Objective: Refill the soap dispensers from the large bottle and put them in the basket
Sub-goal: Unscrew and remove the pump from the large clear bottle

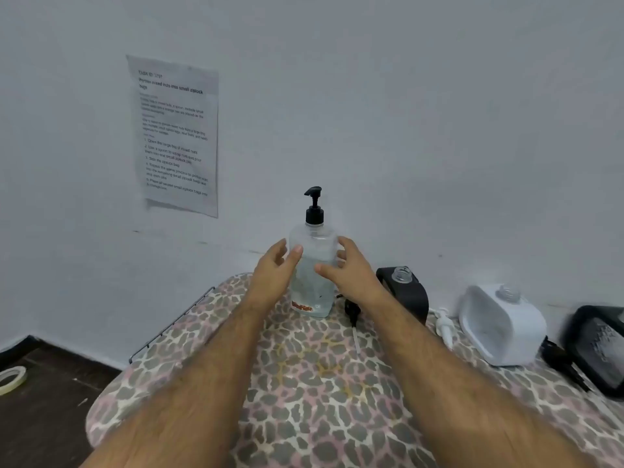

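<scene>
Head view shows the large bottle (pixel 312 265) upright at the far end of the leopard-print board (pixel 314 383), black pump (pixel 314 204) on. Left hand (pixel 275 268) and right hand (pixel 351 268) flank it, fingers spread wide, holding nothing. I'd grip the body firmly before unscrewing. 2 opened dispensers, black dispenser (pixel 405 292) and white dispenser (pixel 499 322), lie right; a loose white pump (pixel 444 324) lies between them
</scene>
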Tool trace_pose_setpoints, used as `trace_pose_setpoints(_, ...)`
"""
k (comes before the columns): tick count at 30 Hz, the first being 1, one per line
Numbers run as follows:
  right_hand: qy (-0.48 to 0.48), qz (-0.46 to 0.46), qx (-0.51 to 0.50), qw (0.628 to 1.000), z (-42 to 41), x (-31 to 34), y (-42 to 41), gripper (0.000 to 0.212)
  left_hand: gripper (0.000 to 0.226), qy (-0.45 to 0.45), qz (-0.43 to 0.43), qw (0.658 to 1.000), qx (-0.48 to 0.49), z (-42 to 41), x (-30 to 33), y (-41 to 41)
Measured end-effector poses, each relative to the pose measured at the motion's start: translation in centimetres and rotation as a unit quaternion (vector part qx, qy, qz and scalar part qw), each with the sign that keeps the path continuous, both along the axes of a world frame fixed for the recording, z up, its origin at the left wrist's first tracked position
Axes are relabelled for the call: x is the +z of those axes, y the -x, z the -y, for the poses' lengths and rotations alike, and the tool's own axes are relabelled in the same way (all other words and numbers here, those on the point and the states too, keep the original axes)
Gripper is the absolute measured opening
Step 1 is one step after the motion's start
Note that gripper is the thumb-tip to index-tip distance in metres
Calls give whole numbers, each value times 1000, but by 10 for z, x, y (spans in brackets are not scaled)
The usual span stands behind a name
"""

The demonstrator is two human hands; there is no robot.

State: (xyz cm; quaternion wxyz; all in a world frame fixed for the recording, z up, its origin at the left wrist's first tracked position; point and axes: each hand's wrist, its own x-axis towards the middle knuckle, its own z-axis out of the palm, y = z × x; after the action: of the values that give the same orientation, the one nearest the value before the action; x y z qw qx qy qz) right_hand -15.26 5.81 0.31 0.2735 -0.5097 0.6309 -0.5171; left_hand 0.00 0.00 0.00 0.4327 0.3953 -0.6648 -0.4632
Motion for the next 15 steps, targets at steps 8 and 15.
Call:
trace_pose_setpoints(8, 19, -6, -8, 1000, -6, -1, -6, 58, 34, 49, -31, 998, -14, -7, -10, 4)
trace_pose_setpoints(15, 25, -8, 13, 1000, -70, 9, -9, 57, 25, 79, -62, 995, 16, -71, -6, -5)
